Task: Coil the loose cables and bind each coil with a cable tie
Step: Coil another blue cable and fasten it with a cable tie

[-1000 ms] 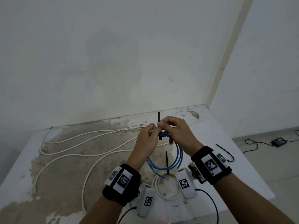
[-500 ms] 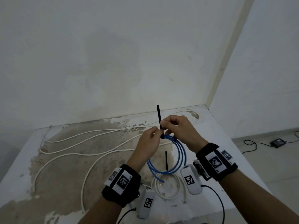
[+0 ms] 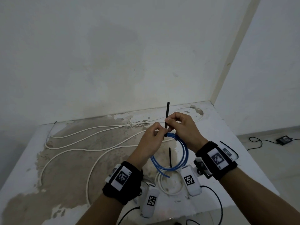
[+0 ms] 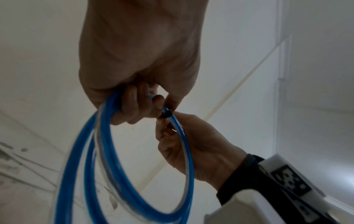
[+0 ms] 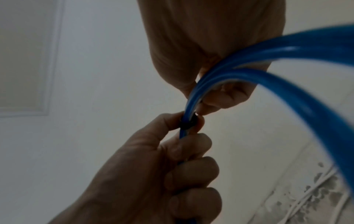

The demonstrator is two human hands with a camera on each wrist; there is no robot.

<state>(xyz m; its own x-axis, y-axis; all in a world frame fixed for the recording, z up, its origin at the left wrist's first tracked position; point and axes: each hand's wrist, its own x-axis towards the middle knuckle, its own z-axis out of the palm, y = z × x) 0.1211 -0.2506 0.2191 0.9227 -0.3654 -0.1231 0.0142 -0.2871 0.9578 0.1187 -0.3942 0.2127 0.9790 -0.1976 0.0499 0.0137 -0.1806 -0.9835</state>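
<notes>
Moved: tie tail stands longer above the hands than a second ago; the band around the blue coil has drawn in close, and the right hand has risen with it.
Left hand (image 3: 152,140): fingers curled round the top of the blue coil (image 3: 177,159), thumb and forefinger pinching at the tie head.
Right hand (image 3: 181,127): fingers clenched on the tail of the black cable tie (image 3: 167,117), tail pointing up.
Blue coil: held in the air above the near middle of the table (image 3: 227,143), a few turns hanging below the hands, one free end poking out at the bottom.
Tie band: right wrist view shows it snug around the bunched strands; whether it is fully locked, cannot tell.
Done: white coil (image 3: 168,184) lies at the near edge, with a second black tie (image 3: 170,157) standing up just behind it; looks bound, but the joint is hidden.
In hand: blue coil, final cinch by my read.
Left: long white cable (image 3: 84,150) sprawls uncoiled across the left and far side of the table.
Containers: none in view; nothing is held in anything.
Floor: black cable with a small box at far right, off the table.
</notes>
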